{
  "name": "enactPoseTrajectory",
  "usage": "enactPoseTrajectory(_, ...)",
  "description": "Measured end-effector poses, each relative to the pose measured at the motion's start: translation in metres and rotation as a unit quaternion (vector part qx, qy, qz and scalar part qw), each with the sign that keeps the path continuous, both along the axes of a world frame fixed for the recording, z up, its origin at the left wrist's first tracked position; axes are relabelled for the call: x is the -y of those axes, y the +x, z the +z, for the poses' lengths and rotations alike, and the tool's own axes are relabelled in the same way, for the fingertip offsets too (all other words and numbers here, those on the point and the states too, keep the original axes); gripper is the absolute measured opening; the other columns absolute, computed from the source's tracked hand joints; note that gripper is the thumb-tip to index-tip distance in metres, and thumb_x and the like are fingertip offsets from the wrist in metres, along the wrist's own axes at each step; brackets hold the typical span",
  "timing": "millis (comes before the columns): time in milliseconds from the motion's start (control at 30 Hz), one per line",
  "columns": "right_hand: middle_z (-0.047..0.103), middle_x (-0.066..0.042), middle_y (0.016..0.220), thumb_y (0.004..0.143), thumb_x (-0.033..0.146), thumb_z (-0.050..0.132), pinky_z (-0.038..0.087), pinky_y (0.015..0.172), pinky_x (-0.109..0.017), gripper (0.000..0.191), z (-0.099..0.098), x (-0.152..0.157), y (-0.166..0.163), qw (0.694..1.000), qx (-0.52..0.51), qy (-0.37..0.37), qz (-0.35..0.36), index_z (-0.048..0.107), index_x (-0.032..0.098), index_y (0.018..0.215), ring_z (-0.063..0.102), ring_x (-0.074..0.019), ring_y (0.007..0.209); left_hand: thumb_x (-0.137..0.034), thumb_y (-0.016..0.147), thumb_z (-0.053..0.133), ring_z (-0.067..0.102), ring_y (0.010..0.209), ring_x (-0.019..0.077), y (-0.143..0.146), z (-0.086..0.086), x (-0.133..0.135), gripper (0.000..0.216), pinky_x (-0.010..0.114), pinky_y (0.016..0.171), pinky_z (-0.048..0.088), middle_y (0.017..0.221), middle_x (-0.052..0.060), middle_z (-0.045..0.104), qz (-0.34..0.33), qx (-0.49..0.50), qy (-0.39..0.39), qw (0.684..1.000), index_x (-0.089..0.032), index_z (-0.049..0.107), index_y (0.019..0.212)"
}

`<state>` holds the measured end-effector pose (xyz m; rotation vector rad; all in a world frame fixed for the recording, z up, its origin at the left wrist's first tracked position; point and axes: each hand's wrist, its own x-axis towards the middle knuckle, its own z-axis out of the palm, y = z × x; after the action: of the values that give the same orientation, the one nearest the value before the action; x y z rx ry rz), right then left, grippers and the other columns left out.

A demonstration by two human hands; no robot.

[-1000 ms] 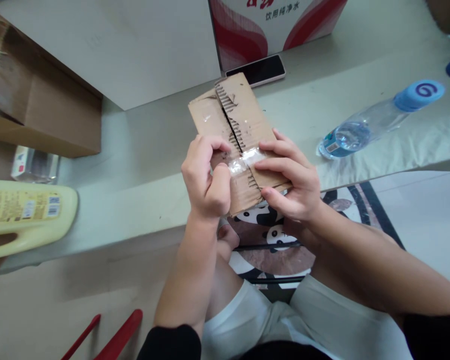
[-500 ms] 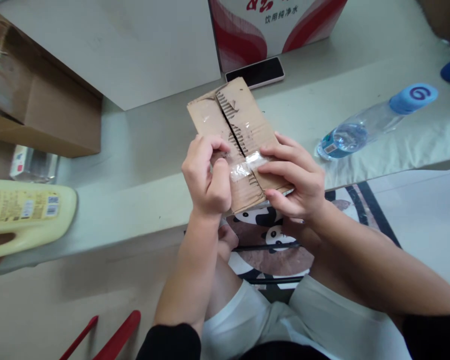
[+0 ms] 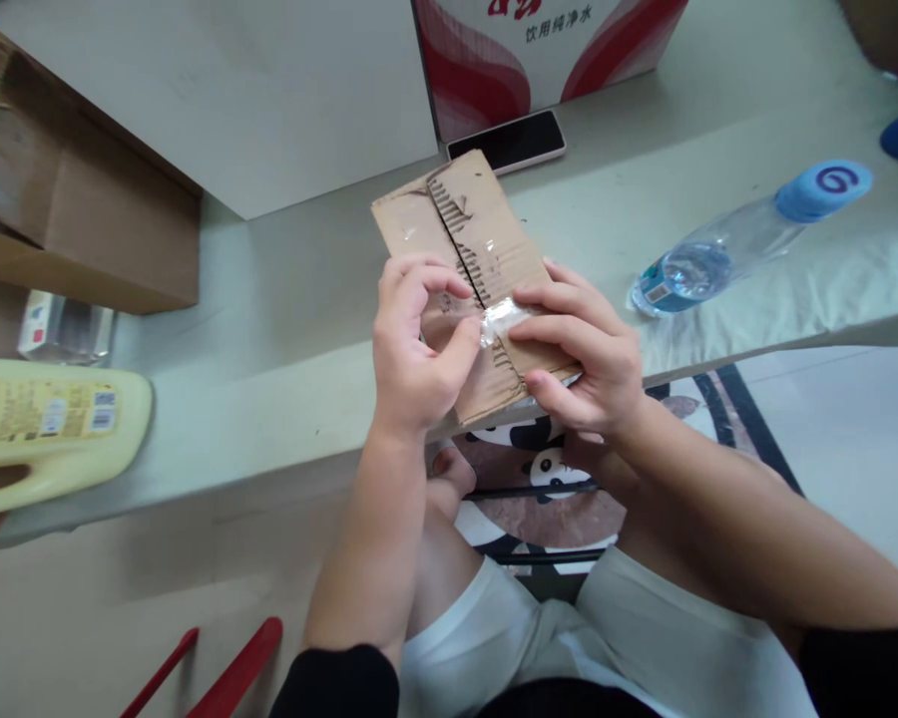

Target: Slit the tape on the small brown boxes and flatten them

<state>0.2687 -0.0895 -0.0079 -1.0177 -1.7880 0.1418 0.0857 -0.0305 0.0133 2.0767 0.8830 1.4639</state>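
Note:
A small cardboard box [image 3: 470,214] with ragged, torn flap edges along its middle seam lies tilted at the table's front edge. A strip of clear tape [image 3: 503,315] crosses the seam near its lower end. My right hand [image 3: 580,344] grips the box's right side, fingertips on top beside the tape. Over the left half is my left hand [image 3: 423,339], its fingers bent and the thumb apart from the index finger. The left thumb tip touches the tape's left end; nothing is seen held in that hand.
Behind the box lie a phone [image 3: 509,145] and a red-and-white carton [image 3: 479,70]. A water bottle [image 3: 740,244] stands to the right. At left are an open cardboard carton [image 3: 120,199], a clear package [image 3: 67,329] and a pale yellow jug [image 3: 60,419].
My left hand has shifted slightly right, and its thumb has moved onto the tape's left part, which it now covers. My right hand keeps its hold on the box.

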Motion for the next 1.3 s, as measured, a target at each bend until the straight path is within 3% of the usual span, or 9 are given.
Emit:
enactPoseTrajectory(167, 0.071, -0.008, 0.124, 0.091, 0.034, 0.055, 0.048, 0.117, -0.057, 0.025, 0.000, 0.001, 0.003, 1.000, -0.006, 0.014, 0.012, 0.070, 0.025, 0.109, 0.068, -0.0270, 0.120, -0.014, 0.085, 0.068, 0.063, 0.116, 0.0255, -0.005, 0.001, 0.000, 0.017, 0.049, 0.109, 0.050, 0.112, 0.004, 0.061, -0.011, -0.031, -0.010, 0.999, -0.025, 0.061, 0.095)
enactPoseTrajectory(367, 0.068, -0.008, 0.132, 0.095, 0.038, 0.051, 0.048, 0.117, -0.054, 0.030, 0.012, 0.003, 0.008, 0.998, 0.038, 0.036, -0.043, 0.069, 0.027, 0.116, 0.057, -0.0297, 0.137, -0.014, 0.088, 0.068, 0.062, 0.121, 0.0255, -0.006, 0.002, 0.001, 0.016, 0.051, 0.116, 0.047, 0.115, 0.004, 0.061, -0.011, -0.052, -0.023, 0.998, -0.026, 0.061, 0.096)
enactPoseTrajectory(533, 0.069, -0.007, 0.136, 0.095, 0.036, 0.055, 0.048, 0.115, -0.055, 0.034, 0.021, 0.004, 0.001, 0.992, 0.114, -0.032, -0.045, 0.072, 0.025, 0.122, 0.056, -0.0321, 0.141, -0.017, 0.090, 0.067, 0.060, 0.126, 0.0261, -0.006, -0.001, 0.002, 0.013, 0.052, 0.119, 0.045, 0.116, 0.004, 0.060, -0.007, -0.057, -0.025, 0.998, -0.026, 0.061, 0.097)
enactPoseTrajectory(600, 0.071, -0.006, 0.133, 0.095, 0.036, 0.055, 0.050, 0.115, -0.053, 0.032, 0.022, 0.004, -0.001, 0.991, 0.116, -0.058, -0.043, 0.075, 0.026, 0.119, 0.057, -0.0313, 0.140, -0.020, 0.090, 0.068, 0.054, 0.136, 0.0285, -0.006, -0.005, 0.002, 0.013, 0.055, 0.123, 0.041, 0.127, 0.006, 0.057, 0.007, -0.052, -0.027, 0.998, -0.026, 0.061, 0.099)
enactPoseTrajectory(700, 0.071, -0.006, 0.133, 0.094, 0.035, 0.055, 0.047, 0.119, -0.054, 0.032, 0.020, 0.003, -0.001, 0.992, 0.105, -0.067, -0.036, 0.076, 0.026, 0.117, 0.055, -0.0314, 0.141, -0.028, 0.089, 0.073, 0.033, 0.154, 0.0332, -0.008, -0.013, 0.001, 0.026, 0.057, 0.128, 0.034, 0.150, 0.006, 0.042, 0.033, -0.050, -0.056, 0.997, -0.030, 0.061, 0.111)
enactPoseTrajectory(833, 0.070, -0.006, 0.132, 0.092, 0.033, 0.056, 0.044, 0.122, -0.056, 0.033, 0.016, 0.001, 0.001, 0.994, 0.093, -0.050, -0.021, 0.076, 0.025, 0.117, 0.056, -0.0311, 0.140, -0.033, 0.086, 0.078, 0.018, 0.161, 0.0313, -0.014, -0.021, -0.003, 0.043, 0.055, 0.131, 0.033, 0.160, 0.003, 0.032, 0.017, -0.067, -0.105, 0.992, -0.036, 0.056, 0.123)
enactPoseTrajectory(1067, 0.069, -0.005, 0.134, 0.089, 0.031, 0.055, 0.040, 0.125, -0.059, 0.035, 0.013, -0.001, -0.001, 0.995, 0.056, -0.075, -0.024, 0.073, 0.027, 0.118, 0.055, -0.0299, 0.142, -0.031, 0.086, 0.079, 0.021, 0.160, 0.0328, -0.013, -0.026, -0.006, 0.042, 0.058, 0.127, 0.039, 0.160, 0.004, 0.035, 0.017, -0.047, -0.088, 0.995, -0.035, 0.057, 0.121)
enactPoseTrajectory(1167, 0.071, -0.007, 0.130, 0.087, 0.029, 0.053, 0.043, 0.124, -0.059, 0.037, 0.012, -0.001, 0.000, 0.998, 0.046, -0.048, -0.023, 0.072, 0.024, 0.119, 0.058, -0.0303, 0.138, -0.026, 0.086, 0.077, 0.026, 0.159, 0.0300, -0.013, -0.025, -0.006, 0.041, 0.055, 0.125, 0.042, 0.159, 0.003, 0.039, 0.021, -0.055, -0.074, 0.996, -0.037, 0.058, 0.120)
enactPoseTrajectory(1300, 0.072, -0.008, 0.126, 0.086, 0.027, 0.050, 0.046, 0.121, -0.060, 0.036, 0.013, 0.001, 0.001, 0.996, 0.034, -0.064, -0.049, 0.071, 0.024, 0.115, 0.060, -0.0313, 0.136, -0.021, 0.084, 0.076, 0.031, 0.156, 0.0291, -0.013, -0.023, -0.005, 0.036, 0.055, 0.126, 0.042, 0.159, -0.001, 0.040, 0.029, -0.049, -0.065, 0.996, -0.037, 0.062, 0.114)
